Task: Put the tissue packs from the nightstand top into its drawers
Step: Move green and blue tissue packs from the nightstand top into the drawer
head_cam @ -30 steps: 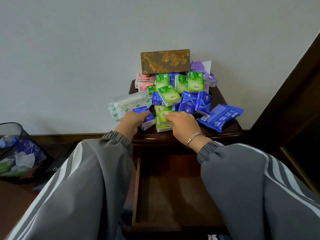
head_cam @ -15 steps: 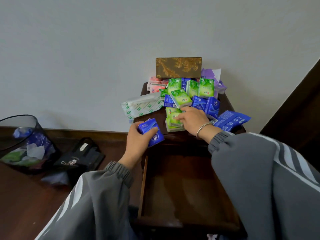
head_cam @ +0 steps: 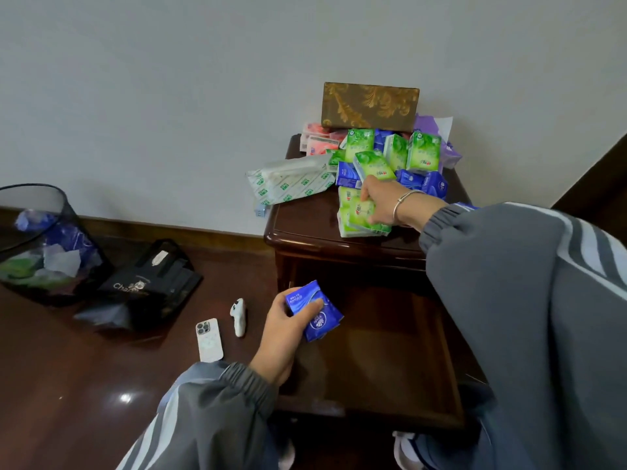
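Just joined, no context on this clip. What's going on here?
A person is moving tissue packs from the nightstand top into its open drawer. The left-hand grip holds a blue pack over the drawer's left side, not yet released. The right-hand grip is curled round green packs at the front of the top. Most of the pile is still up there.

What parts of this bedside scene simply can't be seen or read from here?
Head view:
1. Right side of the nightstand top and open drawer: hidden by the right sleeve.
2. The rear tissue packs: covered by front packs; no count possible.
3. Print on the blue pack in the left hand: too small.
4. The wastebasket: cut by left edge.
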A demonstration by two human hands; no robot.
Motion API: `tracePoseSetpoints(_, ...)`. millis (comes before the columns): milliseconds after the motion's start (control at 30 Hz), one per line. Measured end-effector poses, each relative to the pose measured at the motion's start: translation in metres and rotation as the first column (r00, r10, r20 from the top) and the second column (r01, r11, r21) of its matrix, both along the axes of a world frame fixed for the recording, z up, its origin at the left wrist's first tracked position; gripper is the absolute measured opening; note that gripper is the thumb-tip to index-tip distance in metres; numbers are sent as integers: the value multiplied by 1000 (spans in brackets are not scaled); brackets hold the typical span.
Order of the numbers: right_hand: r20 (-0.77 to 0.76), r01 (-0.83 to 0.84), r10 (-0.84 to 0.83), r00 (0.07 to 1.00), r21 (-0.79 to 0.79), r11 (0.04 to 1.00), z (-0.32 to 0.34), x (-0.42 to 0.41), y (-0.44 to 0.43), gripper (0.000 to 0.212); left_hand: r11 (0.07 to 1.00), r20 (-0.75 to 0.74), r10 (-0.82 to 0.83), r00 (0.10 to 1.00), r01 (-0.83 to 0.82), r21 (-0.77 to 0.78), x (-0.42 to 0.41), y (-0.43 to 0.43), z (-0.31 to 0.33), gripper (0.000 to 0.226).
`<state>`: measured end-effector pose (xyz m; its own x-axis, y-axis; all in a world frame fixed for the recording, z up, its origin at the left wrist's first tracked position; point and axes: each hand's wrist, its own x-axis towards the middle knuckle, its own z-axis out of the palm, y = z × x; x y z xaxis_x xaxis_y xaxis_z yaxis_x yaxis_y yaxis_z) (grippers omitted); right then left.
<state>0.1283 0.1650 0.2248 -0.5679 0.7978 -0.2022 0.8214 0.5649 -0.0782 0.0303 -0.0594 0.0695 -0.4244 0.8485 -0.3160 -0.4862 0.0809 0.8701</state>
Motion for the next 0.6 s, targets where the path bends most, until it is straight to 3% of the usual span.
tracePoseSetpoints(133,139,-53,48,989,34,998,0,-1,-2,60,999,17,22,1000,-22,-34,1,-2,-13,39)
tracePoseSetpoints(300,332,-174,109,937,174,969,0,0,-9,59,993,3,24,1000,-24,-114,-5,-7,-35,39)
tracePoseSetpoints(600,-82,-102,125,989,234,967,-26,19,-20,57,978,-133,-84,988,56,-203,-7,-12,-56,27)
